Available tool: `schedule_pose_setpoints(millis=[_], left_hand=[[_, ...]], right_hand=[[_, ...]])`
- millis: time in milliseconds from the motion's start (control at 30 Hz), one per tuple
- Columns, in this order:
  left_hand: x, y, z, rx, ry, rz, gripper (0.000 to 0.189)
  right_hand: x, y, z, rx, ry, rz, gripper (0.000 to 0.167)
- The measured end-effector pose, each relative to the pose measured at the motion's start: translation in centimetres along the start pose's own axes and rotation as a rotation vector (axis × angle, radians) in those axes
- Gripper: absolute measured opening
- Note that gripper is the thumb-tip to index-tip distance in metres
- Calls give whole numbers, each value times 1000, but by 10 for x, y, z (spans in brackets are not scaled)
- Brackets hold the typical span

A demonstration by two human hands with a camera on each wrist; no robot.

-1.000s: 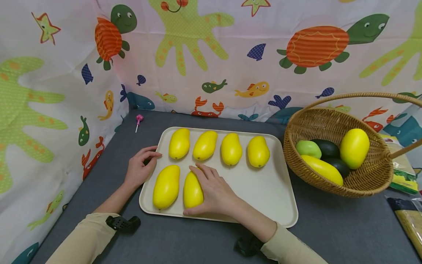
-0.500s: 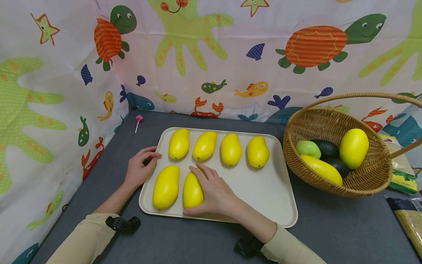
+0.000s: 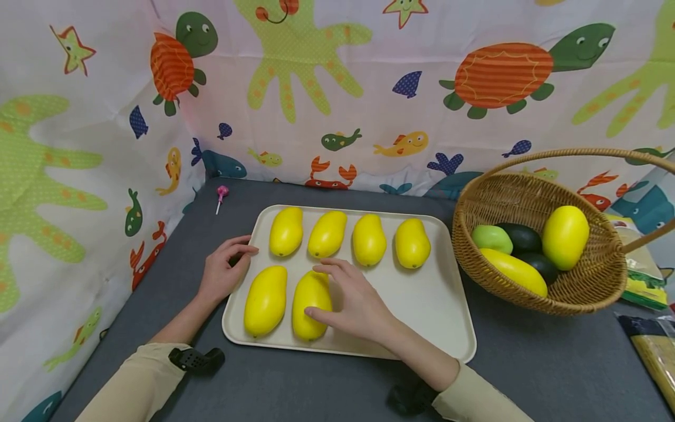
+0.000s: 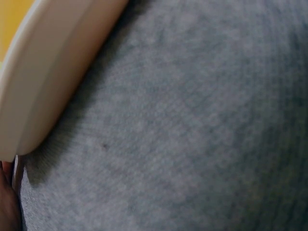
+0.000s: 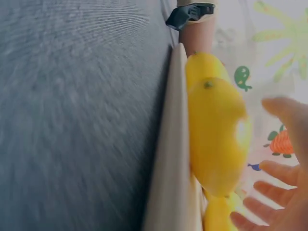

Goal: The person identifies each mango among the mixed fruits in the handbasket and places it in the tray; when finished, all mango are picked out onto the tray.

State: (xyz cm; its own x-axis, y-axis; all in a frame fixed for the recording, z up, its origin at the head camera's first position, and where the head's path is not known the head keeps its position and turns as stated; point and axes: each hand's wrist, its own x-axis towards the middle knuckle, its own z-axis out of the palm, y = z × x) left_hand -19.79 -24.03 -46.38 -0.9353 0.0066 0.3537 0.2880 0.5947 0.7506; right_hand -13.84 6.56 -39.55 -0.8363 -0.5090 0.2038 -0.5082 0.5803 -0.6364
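On a cream tray (image 3: pixel 416 310) in the head view lie several yellow mangoes, a row at the back and two in front. My right hand (image 3: pixel 361 302) hovers at the right side of the second front mango (image 3: pixel 307 313), thumb and fingers spread and loosely bent. A gap shows between that hand (image 5: pixel 284 187) and the mango (image 5: pixel 216 134) in the right wrist view. The other front mango (image 3: pixel 265 302) lies to its left. With relaxed fingers, my left hand (image 3: pixel 224 269) touches the tray's left rim; the left wrist view shows only a sliver of it.
A wicker basket (image 3: pixel 596 287) right of the tray holds yellow, green and dark fruit. Plastic packets (image 3: pixel 651 346) lie at the far right. A pink lollipop (image 3: pixel 222 192) lies behind the tray on the grey tabletop (image 3: pixel 295 387). A printed curtain (image 3: pixel 295 152) borders the back and left.
My right hand has let go of the second front mango and drawn back slightly to the right. The mango now stands fully in sight on the tray. My left hand has stayed put.
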Motion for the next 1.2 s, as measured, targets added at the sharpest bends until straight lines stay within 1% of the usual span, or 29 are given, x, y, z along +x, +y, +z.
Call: schedule_pose_setpoints(millis=[167, 233, 300, 367, 467, 633, 700, 767, 833, 867, 967, 1100, 1200], left_hand=[[-1, -1, -1, 4, 2, -2, 18], [-1, -1, -1, 10, 3, -6, 18], [-1, -1, -1, 17, 5, -11, 18], [0, -1, -2, 23, 6, -18, 18], [-1, -2, -2, 23, 9, -22, 18], [-2, -2, -2, 22, 18, -11, 18], [-3, -2, -3, 22, 19, -7, 18], [-3, -2, -3, 24, 18, -6, 18], [-3, -3, -4, 27, 17, -8, 18], [-3, -4, -4, 28, 17, -10, 19], [-3, -5, -4, 35, 17, -15, 19], [-3, -6, -4, 42, 17, -16, 18], [-4, -5, -4, 45, 17, -16, 18]], right_hand=[[-4, 5, -24, 127, 108, -74, 32], [-7, 8, -36, 139, 128, -94, 22], [-11, 11, -49, 121, 131, -106, 16], [-15, 15, -63, 75, 124, -101, 13], [-21, 22, -88, -16, 106, -122, 12], [-30, 38, -138, -182, 117, -142, 13], [-32, 45, -160, -257, 133, -131, 14], [-35, 53, -183, -338, 142, -103, 14], [-38, 63, -206, -425, 129, -43, 15], [-39, 69, -218, -463, 110, -4, 16], [-40, 89, -249, -539, 27, 164, 25], [-43, 119, -284, -617, -86, 394, 45], [-47, 139, -304, -656, -157, 521, 60]])
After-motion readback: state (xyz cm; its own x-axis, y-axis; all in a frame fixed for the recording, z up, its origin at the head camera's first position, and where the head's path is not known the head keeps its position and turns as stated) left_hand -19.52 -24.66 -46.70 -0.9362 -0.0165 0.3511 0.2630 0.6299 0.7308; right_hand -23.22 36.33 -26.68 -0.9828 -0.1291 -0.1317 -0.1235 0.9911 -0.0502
